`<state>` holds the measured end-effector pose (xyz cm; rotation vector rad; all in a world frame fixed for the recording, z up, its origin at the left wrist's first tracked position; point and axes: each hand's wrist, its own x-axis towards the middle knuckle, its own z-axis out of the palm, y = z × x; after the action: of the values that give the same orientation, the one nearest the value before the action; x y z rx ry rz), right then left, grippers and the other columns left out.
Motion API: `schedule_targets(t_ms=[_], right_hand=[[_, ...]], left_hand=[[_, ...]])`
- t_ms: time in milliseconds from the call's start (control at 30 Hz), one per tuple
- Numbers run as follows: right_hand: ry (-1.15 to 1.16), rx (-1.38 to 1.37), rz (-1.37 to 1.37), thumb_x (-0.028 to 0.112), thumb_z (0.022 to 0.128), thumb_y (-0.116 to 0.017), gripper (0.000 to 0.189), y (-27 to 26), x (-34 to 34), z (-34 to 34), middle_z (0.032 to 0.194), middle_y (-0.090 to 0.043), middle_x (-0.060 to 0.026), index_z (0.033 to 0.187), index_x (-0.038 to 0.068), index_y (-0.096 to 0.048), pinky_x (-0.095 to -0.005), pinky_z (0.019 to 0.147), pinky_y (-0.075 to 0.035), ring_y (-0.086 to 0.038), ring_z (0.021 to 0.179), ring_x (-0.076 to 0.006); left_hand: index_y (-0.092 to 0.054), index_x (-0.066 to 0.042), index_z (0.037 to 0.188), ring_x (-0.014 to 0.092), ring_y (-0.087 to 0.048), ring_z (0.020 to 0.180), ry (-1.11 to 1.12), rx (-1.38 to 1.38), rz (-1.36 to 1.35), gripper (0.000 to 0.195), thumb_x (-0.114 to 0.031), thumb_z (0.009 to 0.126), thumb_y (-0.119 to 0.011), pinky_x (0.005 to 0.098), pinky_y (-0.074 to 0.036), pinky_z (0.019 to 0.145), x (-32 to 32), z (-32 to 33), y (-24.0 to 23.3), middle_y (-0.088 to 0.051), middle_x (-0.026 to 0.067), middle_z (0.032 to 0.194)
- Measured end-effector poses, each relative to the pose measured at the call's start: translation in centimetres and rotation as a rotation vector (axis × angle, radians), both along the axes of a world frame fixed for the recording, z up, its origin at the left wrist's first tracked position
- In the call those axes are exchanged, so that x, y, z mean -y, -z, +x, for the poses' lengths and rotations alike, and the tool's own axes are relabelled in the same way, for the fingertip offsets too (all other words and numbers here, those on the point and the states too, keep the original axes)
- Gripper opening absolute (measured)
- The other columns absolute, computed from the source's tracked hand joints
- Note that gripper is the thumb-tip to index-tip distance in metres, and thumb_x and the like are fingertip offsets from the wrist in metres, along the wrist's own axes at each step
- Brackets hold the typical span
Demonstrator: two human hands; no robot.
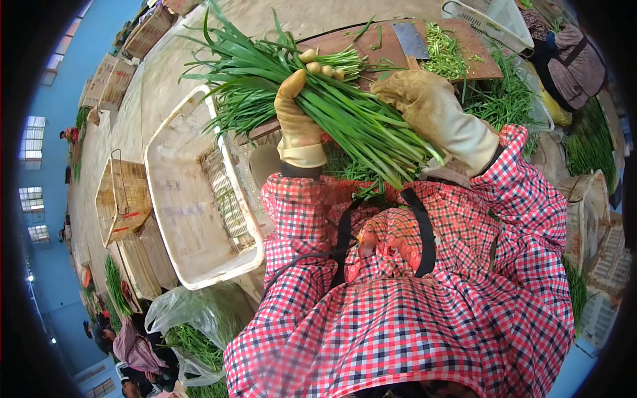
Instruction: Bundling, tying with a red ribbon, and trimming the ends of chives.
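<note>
My left hand (297, 117), in a tan work glove, grips a bunch of long flat green leaves (348, 112), probably garlic chives. Its thumb crosses the front and the fingertips curl around the far side. The pale stem ends slant down toward my lap. Against the right side of the bunch rests my right hand (428, 102), also gloved; how far its fingers close is hidden. Beyond the hands is a wooden board (343, 42) with another bunch (346, 62), its cut ends facing right. A cleaver (410, 41) lies there beside a pile of chopped stem ends (443, 52).
A white plastic crate (186, 219) stands at my left, near a yellowish crate (122, 199). Loose greens (507, 92) lie right of the board, below another white crate (492, 20). A plastic bag of greens (199, 318) sits lower left. Other people (572, 59) are nearby.
</note>
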<state>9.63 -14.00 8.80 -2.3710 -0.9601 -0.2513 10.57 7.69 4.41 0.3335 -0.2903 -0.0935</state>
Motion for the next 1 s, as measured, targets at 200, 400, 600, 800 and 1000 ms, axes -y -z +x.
schedule_targets(t_ms=[200, 400, 600, 800, 1000], right_hand=[[-0.063, 0.236, 0.210, 0.001, 0.074, -0.063, 0.025, 0.3, 0.2, -2.2, 0.080, -0.064, -0.0099, 0.098, 0.007, -0.063, -0.0386, 0.066, -0.049, -0.062, 0.076, -0.0293], [-0.132, 0.415, -0.089, 0.011, 0.075, -0.065, 0.032, 0.8, 0.1, -5.7, 0.075, -0.056, -0.0037, 0.107, 0.010, -0.059, -0.0366, 0.062, -0.042, -0.055, 0.069, -0.0230], [-0.017, 0.057, -0.139, 0.013, 0.082, -0.064, 0.009, 1.1, 4.2, -6.9, 0.065, -0.059, -0.0121, 0.088, 0.007, -0.066, -0.0394, 0.059, -0.046, -0.059, 0.066, -0.0298], [0.170, 0.169, 0.276, 0.030, 0.081, -0.074, 0.036, -0.7, -0.8, -4.1, 0.081, -0.065, -0.0100, 0.104, 0.004, -0.065, -0.0308, 0.063, -0.051, -0.064, 0.073, -0.0217], [0.058, 0.420, 0.136, 0.033, 0.076, -0.077, 0.048, 1.1, -4.3, -4.8, 0.087, -0.067, -0.0114, 0.114, 0.006, -0.063, -0.0341, 0.067, -0.052, -0.064, 0.074, -0.0225]], left_hand=[[-0.057, -0.002, 0.116, 0.022, -0.063, 0.092, -0.072, 0.003, -0.178, 0.035, -0.011, 0.084, -0.064, 0.0411, -0.044, 0.100, -2.2, -0.4, 2.0, -0.066, 0.0035, 0.094], [-0.059, 0.000, 0.111, 0.013, -0.055, 0.076, 0.065, 0.064, -0.384, 0.027, -0.016, 0.088, -0.062, 0.0335, -0.045, 0.088, -2.9, -0.8, 3.0, -0.056, -0.0021, 0.078], [-0.056, 0.001, 0.114, 0.009, -0.048, 0.067, 0.121, 0.181, -0.363, 0.031, -0.018, 0.090, -0.060, 0.0287, -0.041, 0.072, -3.5, -1.1, 3.3, -0.046, -0.0055, 0.070], [-0.056, 0.002, 0.115, 0.010, -0.051, 0.067, 0.140, 0.228, -0.448, 0.030, -0.016, 0.091, -0.058, 0.0300, -0.043, 0.071, -4.0, -1.4, 3.3, -0.050, -0.0040, 0.071], [-0.057, 0.001, 0.114, 0.011, -0.050, 0.067, 0.101, 0.246, -0.425, 0.029, -0.016, 0.090, -0.058, 0.0307, -0.042, 0.070, -4.5, -1.5, 3.1, -0.049, -0.0050, 0.069]])
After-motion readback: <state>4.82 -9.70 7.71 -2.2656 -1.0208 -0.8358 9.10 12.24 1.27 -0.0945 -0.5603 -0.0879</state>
